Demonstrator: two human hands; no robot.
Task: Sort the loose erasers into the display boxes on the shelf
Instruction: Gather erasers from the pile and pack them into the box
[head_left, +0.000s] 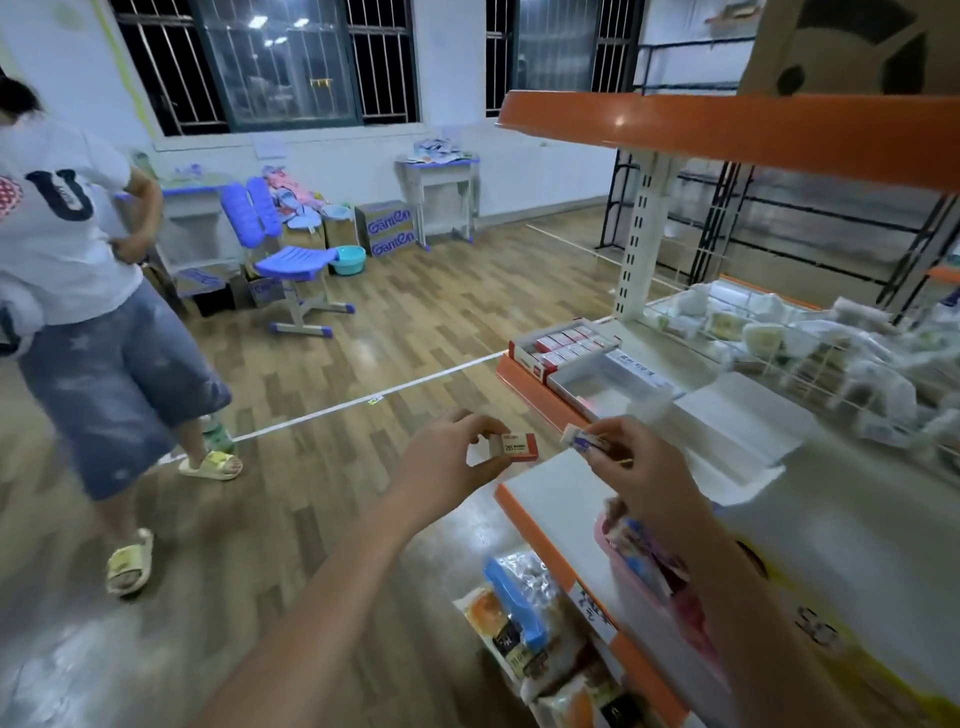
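Red-and-white eraser (513, 447) pinched in the left hand (451, 462), held over the floor just off the shelf's (841, 499) front edge. Right hand (631, 467) pinches a white-and-purple eraser (584, 439) above that edge. Two display boxes sit toward the shelf's far corner: one (524, 358) filled with red erasers, the other (563, 387) beside it.

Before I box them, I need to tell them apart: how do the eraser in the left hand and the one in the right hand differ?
The left eraser has a red and white sleeve marked 2B; the right eraser shows white with purple print. The left one looks blocky, the right one slimmer. The left one lies level, the right one tilts. Both are pinched in fingers, left hand and right hand.
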